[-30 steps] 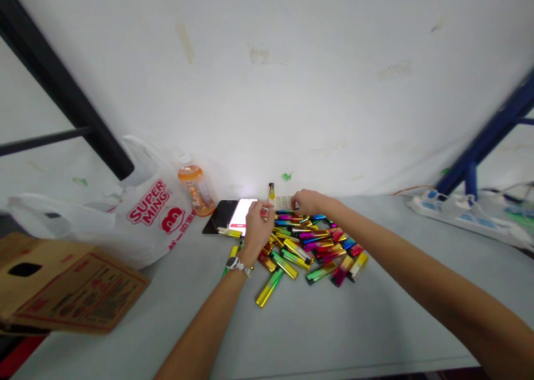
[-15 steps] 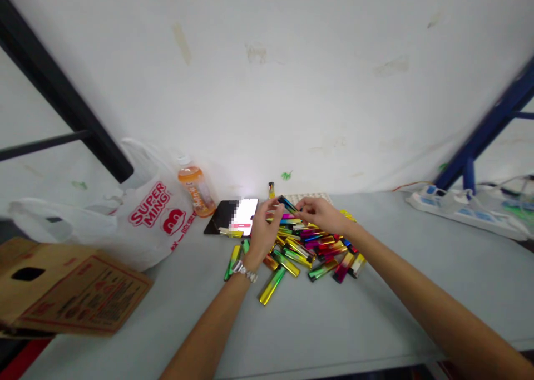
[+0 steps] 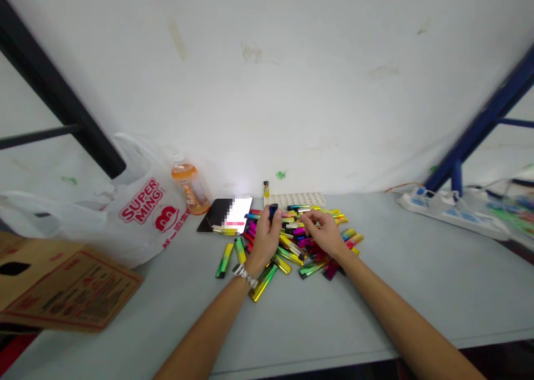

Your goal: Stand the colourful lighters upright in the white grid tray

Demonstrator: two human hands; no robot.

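Dark blue lighter (image 3: 273,210): held in the left hand (image 3: 267,235), above the near-left part of the strip. Grip closed round its body, thumb on one side, curled fingers on the other. It stands roughly upright, top end poking out above the grip; probably held so to leave that end exposed, facing the other hand.

Right hand (image 3: 327,235): just beside, apart from the left, over the heap. Thumb and fingertips bunched near each other; cannot tell whether anything is pinched there.

Beneath and about both hands, a loose heap of shiny lighters (image 3: 292,255), lying at all angles on the bench (image 3: 334,324). Heaped centrally, likely for easy reach.

Behind the heap, a pale knobbly strip (image 3: 296,199); one small lighter (image 3: 266,189) upright at its left end.

Left of the heap, a dark tablet (image 3: 211,216) with a bright screen (image 3: 240,208) beside its dark part. Further left: orange drink bottle (image 3: 192,191), plastic bag (image 3: 146,216), cardboard box (image 3: 79,296). Far right, a power strip (image 3: 454,216).
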